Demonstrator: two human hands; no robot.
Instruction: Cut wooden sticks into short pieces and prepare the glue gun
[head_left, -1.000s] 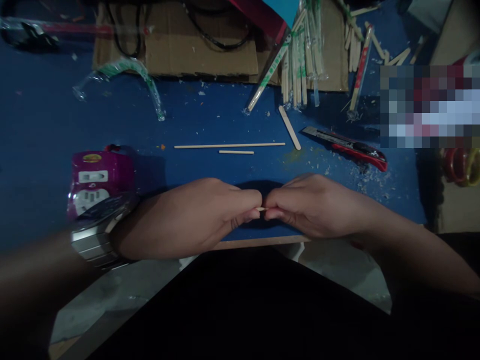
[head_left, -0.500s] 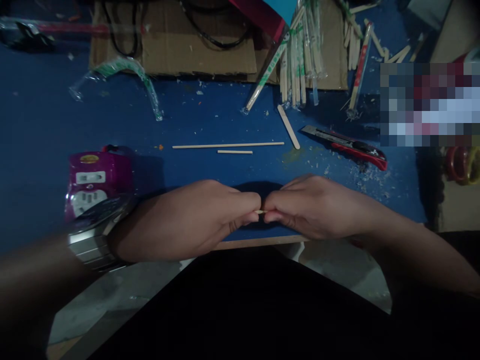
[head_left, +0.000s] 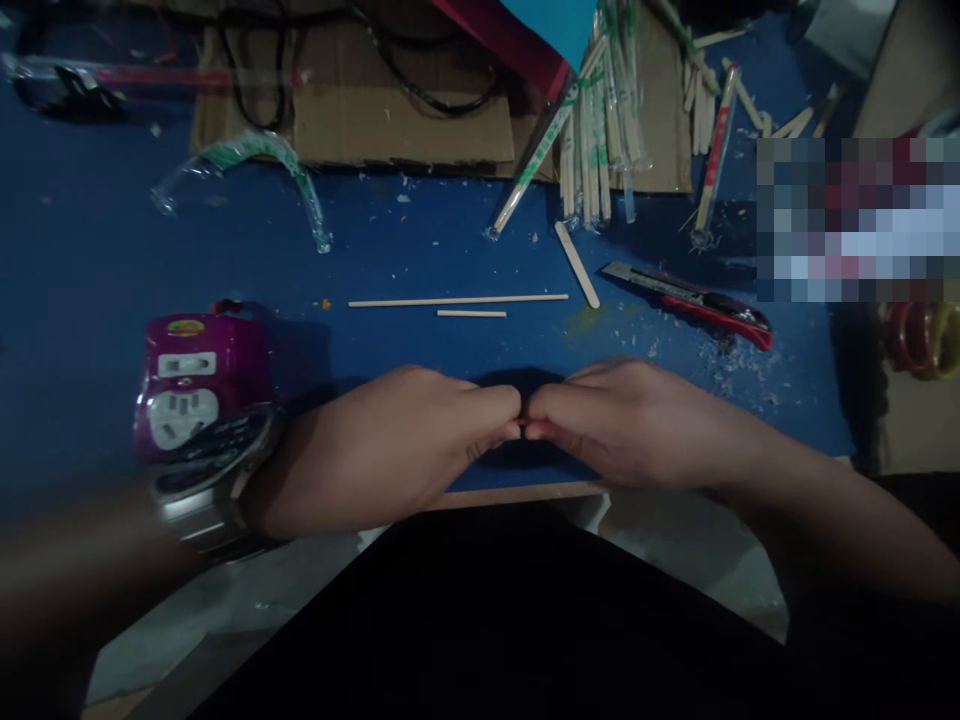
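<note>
My left hand [head_left: 397, 445], below a wrist with a metal watch [head_left: 214, 505], and my right hand [head_left: 645, 425] meet fingertip to fingertip near the table's front edge. Both are closed, pinching a thin wooden stick [head_left: 523, 422], of which only a sliver shows in the gap; my fingers hide the rest. Beyond them a long thin wooden stick [head_left: 457, 300] lies crosswise on the blue table, a short stick piece [head_left: 471, 314] just in front of it. To the right lie a flat craft stick [head_left: 577, 265] and a red utility knife [head_left: 690, 305] with some blade out.
A purple power socket block [head_left: 251, 350] stands on the left, close to my watch. Wrapped chopsticks [head_left: 585, 170] lie on cardboard [head_left: 397, 135] at the back, with black cable [head_left: 442, 105] nearby. Tape rolls [head_left: 919, 340] sit at the right; shavings [head_left: 739, 365] litter the table.
Both hands keep their pinch, and less of the stick shows between the fingertips than before. The whole view has shifted slightly, with the table things appearing a little lower.
</note>
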